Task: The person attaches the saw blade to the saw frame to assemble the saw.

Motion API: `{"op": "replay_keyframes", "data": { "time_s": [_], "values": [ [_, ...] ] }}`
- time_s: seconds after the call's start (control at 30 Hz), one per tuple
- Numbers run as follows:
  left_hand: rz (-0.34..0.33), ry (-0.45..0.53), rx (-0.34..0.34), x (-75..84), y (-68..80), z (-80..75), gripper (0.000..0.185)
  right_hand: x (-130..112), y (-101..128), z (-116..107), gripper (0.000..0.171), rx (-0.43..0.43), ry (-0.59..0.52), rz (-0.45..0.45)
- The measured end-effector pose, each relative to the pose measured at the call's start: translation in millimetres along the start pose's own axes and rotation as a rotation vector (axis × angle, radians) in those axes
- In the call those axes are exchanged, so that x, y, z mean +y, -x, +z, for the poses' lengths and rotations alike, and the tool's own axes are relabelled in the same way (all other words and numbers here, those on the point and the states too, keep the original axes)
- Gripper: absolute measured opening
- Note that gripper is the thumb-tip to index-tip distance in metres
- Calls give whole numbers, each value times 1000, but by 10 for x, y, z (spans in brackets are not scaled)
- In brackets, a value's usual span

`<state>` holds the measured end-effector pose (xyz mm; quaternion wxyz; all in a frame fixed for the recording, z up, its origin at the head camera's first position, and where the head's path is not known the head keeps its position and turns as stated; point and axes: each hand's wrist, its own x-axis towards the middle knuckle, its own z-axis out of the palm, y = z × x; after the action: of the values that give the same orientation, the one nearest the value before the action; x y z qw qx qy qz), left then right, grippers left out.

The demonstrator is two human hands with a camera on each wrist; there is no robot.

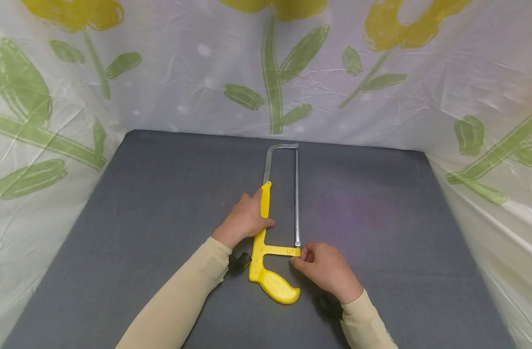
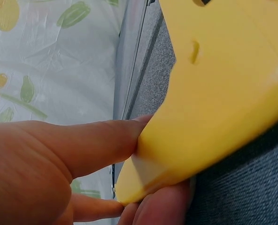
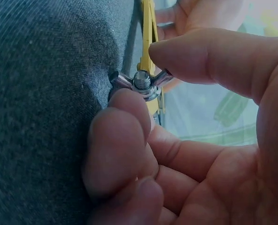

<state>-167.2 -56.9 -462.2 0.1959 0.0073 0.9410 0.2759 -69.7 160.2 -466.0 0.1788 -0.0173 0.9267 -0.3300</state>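
Hacksaw [image 1: 272, 242] flat on grey mat [image 1: 139, 218], near centre, yellow handle toward the body, metal frame and blade [image 1: 297, 194] running away toward floral plastic sheet [image 1: 183, 72] at the back. Left hand [image 1: 244, 220] gripping the yellow upper bar of the saw, fingers curled over it, thumb on the near side; left wrist view very close, yellow plastic [image 2: 214, 93] pinched between thumb and fingers [image 2: 92, 145], mat underneath. Right hand [image 1: 324, 269] at the lower yellow arm just below the blade end, fingertips closed on the small fitting there. Right wrist view: silver wing nut [image 3: 141, 83] on a threaded stud, pinched between thumb [image 3: 200, 58] above and index fingertip below, other fingers curled into the palm. Nut sits at the edge of the yellow frame, mat touching on the left side. Both forearms in beige sleeves [image 1: 187, 291], black wrist mounts partly visible beside handle. Sheet also lining left and right sides of the mat.
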Motion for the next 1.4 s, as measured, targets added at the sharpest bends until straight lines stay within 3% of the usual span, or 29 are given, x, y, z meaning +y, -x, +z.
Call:
{"op": "replay_keyframes", "data": {
  "time_s": [0.67, 1.03, 1.4],
  "values": [
    [0, 10, 4, 12, -15, 25, 104, 34, -11, -37, 18, -26, -4, -14],
    [3, 20, 0, -20, -16, 29, 104, 105, -7, -65, 13, -30, 2, -130],
    [17, 16, -1, -4, -13, 7, 106, 116, -3, -88, 12, -17, 8, -152]
  ]
}}
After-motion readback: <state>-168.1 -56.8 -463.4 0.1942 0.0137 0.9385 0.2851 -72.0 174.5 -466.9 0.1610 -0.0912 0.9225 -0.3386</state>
